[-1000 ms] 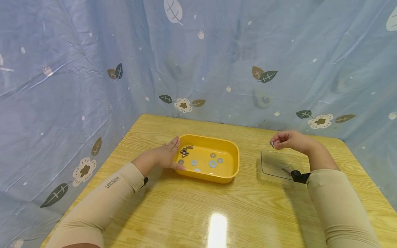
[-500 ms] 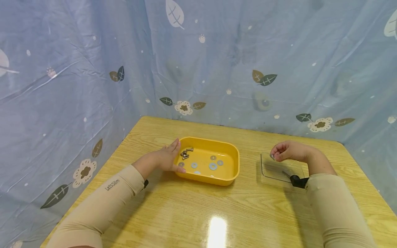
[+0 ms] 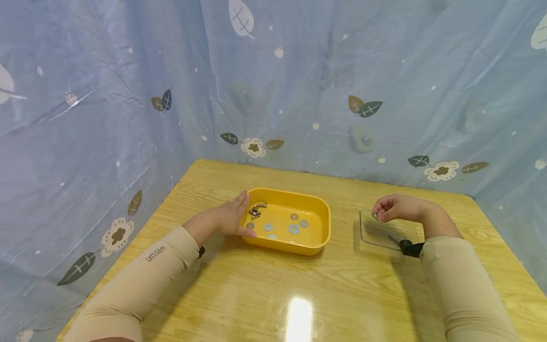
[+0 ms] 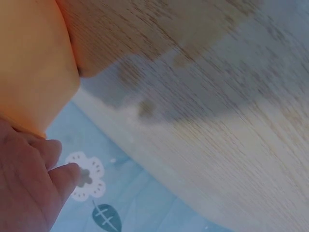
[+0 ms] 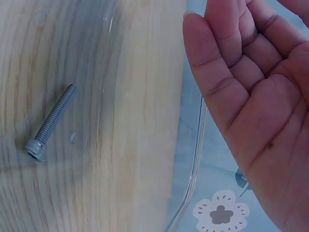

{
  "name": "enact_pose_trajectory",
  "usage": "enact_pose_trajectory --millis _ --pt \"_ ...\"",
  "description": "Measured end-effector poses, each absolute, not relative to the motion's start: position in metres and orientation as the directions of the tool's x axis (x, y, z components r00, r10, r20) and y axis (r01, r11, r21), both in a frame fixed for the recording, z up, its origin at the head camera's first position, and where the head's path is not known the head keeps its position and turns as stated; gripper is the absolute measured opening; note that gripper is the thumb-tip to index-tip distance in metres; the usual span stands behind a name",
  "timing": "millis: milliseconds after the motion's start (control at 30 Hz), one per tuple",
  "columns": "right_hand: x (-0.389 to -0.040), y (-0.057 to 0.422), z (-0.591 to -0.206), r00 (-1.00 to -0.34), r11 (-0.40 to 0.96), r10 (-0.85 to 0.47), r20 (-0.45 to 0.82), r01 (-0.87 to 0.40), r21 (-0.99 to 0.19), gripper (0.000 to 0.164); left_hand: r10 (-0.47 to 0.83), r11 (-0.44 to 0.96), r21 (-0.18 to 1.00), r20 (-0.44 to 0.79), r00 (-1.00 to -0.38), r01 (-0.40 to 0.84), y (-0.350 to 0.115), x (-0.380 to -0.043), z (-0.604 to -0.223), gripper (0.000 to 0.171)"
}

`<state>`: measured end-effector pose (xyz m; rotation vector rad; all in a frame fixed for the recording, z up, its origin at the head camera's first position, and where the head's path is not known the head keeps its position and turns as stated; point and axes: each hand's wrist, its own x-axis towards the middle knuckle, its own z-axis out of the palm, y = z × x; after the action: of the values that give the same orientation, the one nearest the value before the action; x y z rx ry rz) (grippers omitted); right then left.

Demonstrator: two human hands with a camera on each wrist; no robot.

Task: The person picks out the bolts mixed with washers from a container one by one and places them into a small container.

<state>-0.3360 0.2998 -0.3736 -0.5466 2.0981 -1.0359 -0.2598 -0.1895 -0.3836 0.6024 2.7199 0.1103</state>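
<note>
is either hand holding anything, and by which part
Right hand pinches a small metal piece; which part is unclear. Left hand touches the yellow tray at its left end.

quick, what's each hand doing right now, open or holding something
Left hand: open, resting against the left end of the yellow tray.
Right hand: closed, pinching a small metal piece.

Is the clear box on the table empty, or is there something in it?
Not empty: at least one bolt lies on its side inside the clear box, as the right wrist view shows.
</note>
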Motion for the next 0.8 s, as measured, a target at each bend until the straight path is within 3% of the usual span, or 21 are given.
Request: enact_pose_trajectory --millis 367,800 --pt "-0.3371 0.2998 -0.3764 -0.636 0.554 -0.655 -0.407 -0.039 -0.831 0.032 0.429 0.904 0.156 -0.317 -0.846 0.399 -0.1915 -0.2594 -0.3836 0.118" --pt "-0.3337 0.3011 -0.3758 -0.677 0.592 -0.605 -0.418 -0.032 -0.805 0.034 0.434 0.901 0.151 -0.313 -0.845 0.407 -0.1903 -0.2606 -0.3842 0.12"
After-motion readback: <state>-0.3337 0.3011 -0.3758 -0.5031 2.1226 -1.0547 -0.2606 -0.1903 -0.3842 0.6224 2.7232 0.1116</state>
